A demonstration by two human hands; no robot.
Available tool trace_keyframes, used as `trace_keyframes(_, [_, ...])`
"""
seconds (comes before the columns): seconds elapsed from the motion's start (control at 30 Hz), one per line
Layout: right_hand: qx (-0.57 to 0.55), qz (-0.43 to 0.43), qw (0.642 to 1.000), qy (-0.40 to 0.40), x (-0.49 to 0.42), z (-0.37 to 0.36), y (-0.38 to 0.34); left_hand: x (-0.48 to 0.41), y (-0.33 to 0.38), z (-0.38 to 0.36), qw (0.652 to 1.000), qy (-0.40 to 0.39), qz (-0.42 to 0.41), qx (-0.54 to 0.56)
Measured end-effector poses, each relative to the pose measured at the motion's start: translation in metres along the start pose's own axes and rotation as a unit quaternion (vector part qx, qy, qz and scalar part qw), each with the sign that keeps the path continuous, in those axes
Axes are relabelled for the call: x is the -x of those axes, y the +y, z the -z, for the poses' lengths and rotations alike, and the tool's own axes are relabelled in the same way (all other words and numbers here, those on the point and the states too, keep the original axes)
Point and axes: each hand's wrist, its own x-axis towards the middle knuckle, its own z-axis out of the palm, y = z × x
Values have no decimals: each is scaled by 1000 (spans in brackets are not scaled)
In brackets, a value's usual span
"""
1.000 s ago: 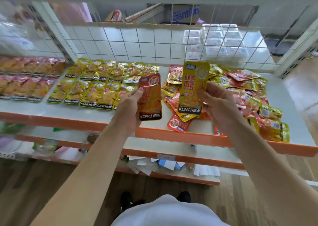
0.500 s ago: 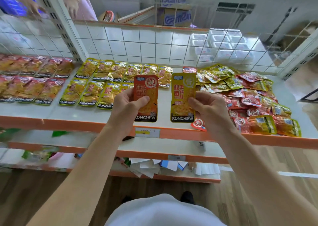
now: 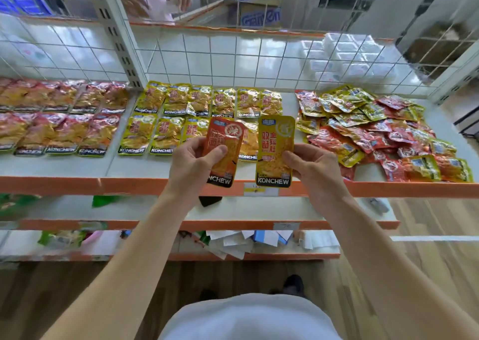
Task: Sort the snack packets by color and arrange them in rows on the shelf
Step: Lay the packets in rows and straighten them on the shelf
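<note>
One view only: head cam, wide-angle, edges bowed. Worn by the person, faces fwd & down at the shelf (image 3: pixel 77 185) front, close in. Forearms (image 3: pixel 134 256) enter from the bottom corners; left hand (image 3: pixel 190 166) & right hand (image 3: pixel 315 168) sit mid-frame. Wire back panel (image 3: pixel 233 54) up top, floor (image 3: pixel 427 236) at bottom.

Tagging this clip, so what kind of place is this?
Likely a small shop: orange-edged shelf with wire grid back, snack packets laid in rows, a label strip on the shelf edge.
</note>
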Motion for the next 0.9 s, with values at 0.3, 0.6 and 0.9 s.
trace_keyframes(0.3, [86,-17,995,36,-31,11,8,-23,-21,-19,995,38,-74,-55])
trace_keyframes(0.6, [238,6,971,31,-101,11,15,-54,-37,-46,972,94,-167,-136])
trace_keyframes(0.9, [411,160,894,82,-103,17,43,-53,-46,-50,967,79,-185,-154])
